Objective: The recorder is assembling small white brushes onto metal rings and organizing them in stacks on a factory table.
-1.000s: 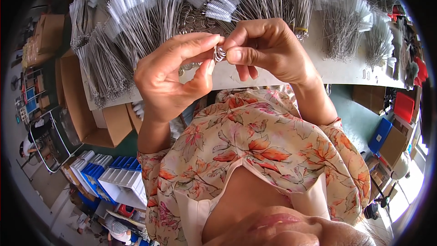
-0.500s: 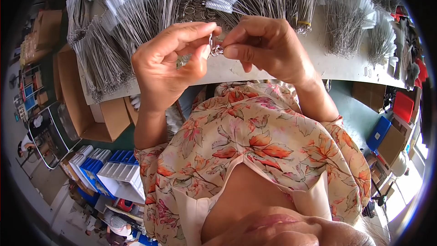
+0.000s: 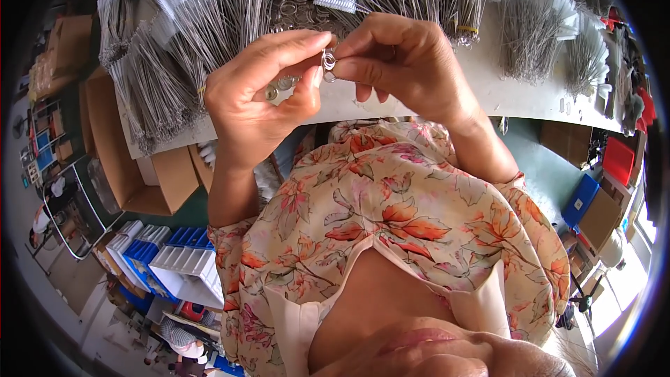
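Note:
Small shiny metal rings (image 3: 329, 63) sit between my two hands, held up over the table's near edge. My left hand (image 3: 262, 91) is closed, its thumb and forefinger tips pinching the rings from the left. From the right, my right hand (image 3: 405, 59) pinches at the same rings with thumb and forefinger, its other fingers curled beneath. How the rings link is too small to tell. Beyond my hands lies a heap of loose metal rings (image 3: 296, 8), partly hidden by my left fingers. Bundles of wire-handled tube brushes (image 3: 192, 35) with white bristles lie to either side of the heap.
The pale table (image 3: 447, 94) carries more brush bundles (image 3: 530, 42) on the right. An open cardboard box (image 3: 171, 185) stands below its left edge, near blue and white plastic bins (image 3: 188, 265). A red bin (image 3: 618, 160) and a blue one (image 3: 581, 202) stand at right.
The rings have shifted slightly up and left between the fingertips. My right hand has moved a little left and away from me, closer to my left fingertips; both still pinch.

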A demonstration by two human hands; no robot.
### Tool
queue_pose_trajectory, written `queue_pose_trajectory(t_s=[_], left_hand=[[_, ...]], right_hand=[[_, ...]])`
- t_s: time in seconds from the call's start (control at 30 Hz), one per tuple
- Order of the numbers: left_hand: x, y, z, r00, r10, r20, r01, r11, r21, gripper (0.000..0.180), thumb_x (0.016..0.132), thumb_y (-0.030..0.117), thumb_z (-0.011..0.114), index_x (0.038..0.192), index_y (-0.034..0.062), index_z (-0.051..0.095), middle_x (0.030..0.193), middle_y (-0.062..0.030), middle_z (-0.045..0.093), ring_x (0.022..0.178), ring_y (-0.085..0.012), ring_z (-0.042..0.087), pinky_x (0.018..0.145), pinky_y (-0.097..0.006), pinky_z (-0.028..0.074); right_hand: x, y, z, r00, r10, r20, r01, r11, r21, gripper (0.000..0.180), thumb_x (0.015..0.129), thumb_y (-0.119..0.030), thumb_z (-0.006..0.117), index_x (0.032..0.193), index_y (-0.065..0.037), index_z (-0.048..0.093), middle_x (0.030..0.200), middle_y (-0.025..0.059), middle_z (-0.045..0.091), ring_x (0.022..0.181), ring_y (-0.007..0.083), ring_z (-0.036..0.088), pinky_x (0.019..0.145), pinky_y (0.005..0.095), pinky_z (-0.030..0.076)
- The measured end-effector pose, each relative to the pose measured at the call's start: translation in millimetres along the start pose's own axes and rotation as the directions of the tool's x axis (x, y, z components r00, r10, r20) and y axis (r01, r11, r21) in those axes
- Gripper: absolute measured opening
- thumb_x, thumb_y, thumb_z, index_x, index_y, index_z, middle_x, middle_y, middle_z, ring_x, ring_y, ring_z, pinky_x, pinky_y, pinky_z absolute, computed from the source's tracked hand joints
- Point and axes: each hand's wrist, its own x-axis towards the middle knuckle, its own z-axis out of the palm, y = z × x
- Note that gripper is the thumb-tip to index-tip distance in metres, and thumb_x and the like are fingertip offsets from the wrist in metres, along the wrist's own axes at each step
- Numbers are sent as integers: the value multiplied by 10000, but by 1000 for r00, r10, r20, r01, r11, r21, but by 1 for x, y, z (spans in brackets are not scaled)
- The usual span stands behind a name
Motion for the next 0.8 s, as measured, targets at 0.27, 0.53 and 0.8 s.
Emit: queue_pose_trajectory(t_s=[0.27, 0.53, 0.8], left_hand=[[8, -10, -4, 997, -34, 72, 37, 999, -37, 254, 731, -97, 608, 978, -45, 636, 947, -130, 646, 790, -118, 625, 683, -223, 536], [26, -58, -37, 933, -323, -156, 356, 779, 516, 232, 829, 175, 620, 991, 9, 618, 860, -102, 666, 708, -168, 644, 620, -268, 494], [33, -101, -57, 923, -311, -227, 369, 549, 750, 226, 820, 269, 617, 811, 44, 602, 710, -89, 635, 654, -235, 618, 613, -326, 464]], right_hand=[[4, 8, -1, 965, -262, -1, 249, 917, -311, 81, 749, -38, 668, 824, -13, 648, 705, 49, 611, 600, 124, 582, 515, 237, 457], [4, 107, 18, 862, -489, 137, 425, 548, -720, 158, 702, 2, 612, 846, -61, 604, 727, 61, 554, 619, 231, 583, 523, 329, 491], [13, 107, 9, 736, -622, 266, 571, 360, -738, 130, 692, -59, 618, 822, -69, 606, 803, 57, 589, 724, 202, 585, 595, 313, 508]])
